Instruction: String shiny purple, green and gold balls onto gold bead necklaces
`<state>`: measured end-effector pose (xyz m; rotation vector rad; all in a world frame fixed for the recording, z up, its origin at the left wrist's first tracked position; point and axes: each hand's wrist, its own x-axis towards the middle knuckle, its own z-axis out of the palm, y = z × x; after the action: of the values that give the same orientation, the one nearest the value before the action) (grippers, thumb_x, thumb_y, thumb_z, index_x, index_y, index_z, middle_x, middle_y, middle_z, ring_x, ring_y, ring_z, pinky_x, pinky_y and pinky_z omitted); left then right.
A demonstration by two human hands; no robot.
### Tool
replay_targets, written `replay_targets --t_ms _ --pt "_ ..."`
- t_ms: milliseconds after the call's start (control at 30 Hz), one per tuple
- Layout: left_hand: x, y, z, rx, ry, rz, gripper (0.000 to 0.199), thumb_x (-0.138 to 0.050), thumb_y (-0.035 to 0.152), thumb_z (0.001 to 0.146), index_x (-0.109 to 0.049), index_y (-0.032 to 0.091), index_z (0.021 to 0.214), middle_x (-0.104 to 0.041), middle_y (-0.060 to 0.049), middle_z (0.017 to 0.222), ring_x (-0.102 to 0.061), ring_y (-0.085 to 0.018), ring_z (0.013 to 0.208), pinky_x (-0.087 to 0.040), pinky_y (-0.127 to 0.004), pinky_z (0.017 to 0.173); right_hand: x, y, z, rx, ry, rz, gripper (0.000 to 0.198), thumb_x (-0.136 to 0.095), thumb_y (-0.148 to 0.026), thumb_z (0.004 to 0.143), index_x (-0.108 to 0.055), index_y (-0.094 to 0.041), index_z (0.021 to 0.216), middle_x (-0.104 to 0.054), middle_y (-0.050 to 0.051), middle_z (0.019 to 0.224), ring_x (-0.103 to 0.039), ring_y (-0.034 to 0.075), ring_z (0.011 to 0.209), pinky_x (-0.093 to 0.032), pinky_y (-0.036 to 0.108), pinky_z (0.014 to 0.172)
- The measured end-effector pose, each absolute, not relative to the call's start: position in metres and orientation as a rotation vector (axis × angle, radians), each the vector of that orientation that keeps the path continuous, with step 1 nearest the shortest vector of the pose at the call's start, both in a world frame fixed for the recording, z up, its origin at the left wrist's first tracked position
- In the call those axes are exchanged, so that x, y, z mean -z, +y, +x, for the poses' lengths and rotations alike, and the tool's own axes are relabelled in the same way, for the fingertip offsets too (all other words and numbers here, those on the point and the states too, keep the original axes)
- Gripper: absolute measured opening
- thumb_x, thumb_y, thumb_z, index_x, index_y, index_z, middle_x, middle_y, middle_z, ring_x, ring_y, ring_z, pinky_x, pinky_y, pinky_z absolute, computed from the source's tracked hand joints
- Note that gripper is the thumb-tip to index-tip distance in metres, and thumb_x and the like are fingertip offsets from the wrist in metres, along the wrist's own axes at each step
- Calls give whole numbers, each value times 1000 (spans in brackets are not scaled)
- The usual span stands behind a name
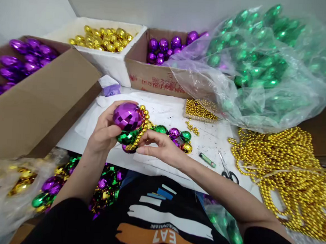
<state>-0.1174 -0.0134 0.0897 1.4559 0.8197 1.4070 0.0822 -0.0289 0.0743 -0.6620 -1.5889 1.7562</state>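
Observation:
My left hand (104,129) is wrapped around a cluster of shiny faceted balls, with a large purple ball (127,116) on top and a green ball (127,137) beneath it. A strand of gold beads (144,117) curves down the right side of these balls. At its lower part, the thumb and fingers of my right hand (157,145) close in a pinch on the beads; the fingertips are partly hidden. Just behind my right hand, several purple, green and gold balls (185,136) lie on the white-covered table (164,107).
Scissors (227,172), a green tube (207,160) and a heap of gold bead strands (283,177) lie to the right. Behind stand a tray of gold beads (201,110), a purple-ball carton (154,77), a foam box (127,66) and a bag of green balls (254,68). Another carton (42,103) stands left.

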Motion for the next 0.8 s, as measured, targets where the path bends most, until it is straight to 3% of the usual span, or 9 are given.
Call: replay_targets --t_ms 100,233,400,467,533,600,700,733,800 --pt "-100 -11 -114 -1489 885 1542 71 -81 64 63 -67 25 121 -69 -6 109 -71 -26 93 -61 -39 80 -79 -31 60 -1589 -1494 -795 34 -79 -48 75 -57 -21 78 -60 -2 80 -55 15 79 -46 31 77" --pt "-121 -15 -120 -1566 876 1628 72 -83 62 63 -67 22 120 -68 -7 112 -70 -27 99 -59 -41 88 -93 -27 63 -1559 -1430 -757 30 -75 -44 80 -57 -21 76 -62 -1 80 -59 16 81 -50 33 79" --pt "-170 -17 -144 -1748 664 1648 59 -87 53 65 -69 17 108 -70 0 96 -69 -14 87 -57 -34 89 -184 -24 99 -1637 -1492 -653 22 -65 -34 89 -60 -16 77 -61 -3 74 -63 11 73 -54 29 70" --pt "-192 -14 -149 -1738 614 1659 56 -86 50 68 -67 13 107 -70 2 93 -68 -10 83 -57 -30 86 -238 -30 106 -1570 -1544 -687 27 -46 -26 99 -62 -12 82 -53 -7 71 -63 6 73 -45 20 60" --pt "-210 -11 -148 -1684 631 1686 51 -83 41 74 -65 11 112 -70 3 97 -70 -10 87 -57 -31 87 -289 -41 103 -1532 -1595 -692 48 -19 -24 102 -64 -7 101 -46 -8 76 -67 8 90 -30 15 56" --pt "-225 -11 -139 -1635 712 1731 38 -72 25 86 -61 8 118 -69 4 99 -71 -13 98 -55 -37 92 -331 -53 93 -1515 -1597 -617 80 14 -21 88 -58 3 114 -40 -7 86 -64 15 105 -15 18 55" --pt "-243 -24 -116 -1864 814 1783 34 -64 5 86 -59 4 119 -68 4 100 -70 -14 104 -51 -40 99 -367 -65 69 -1489 -1520 -517 97 35 -17 63 -53 8 93 -44 -6 91 -61 18 108 -8 17 53" --pt "-248 -33 -106 -2005 792 1783 32 -65 4 86 -60 4 117 -68 4 100 -70 -13 103 -51 -38 100 -373 -66 61 -1468 -1515 -516 90 34 -18 68 -52 5 84 -47 -6 89 -60 18 112 -10 13 55" --pt "-256 -54 -88 -2085 688 1799 19 -60 14 94 -62 8 112 -69 1 97 -72 -11 93 -57 -35 95 -379 -66 46 -1430 -1558 -543 65 12 -20 94 -48 -6 72 -48 -6 77 -53 18 128 -25 3 59"
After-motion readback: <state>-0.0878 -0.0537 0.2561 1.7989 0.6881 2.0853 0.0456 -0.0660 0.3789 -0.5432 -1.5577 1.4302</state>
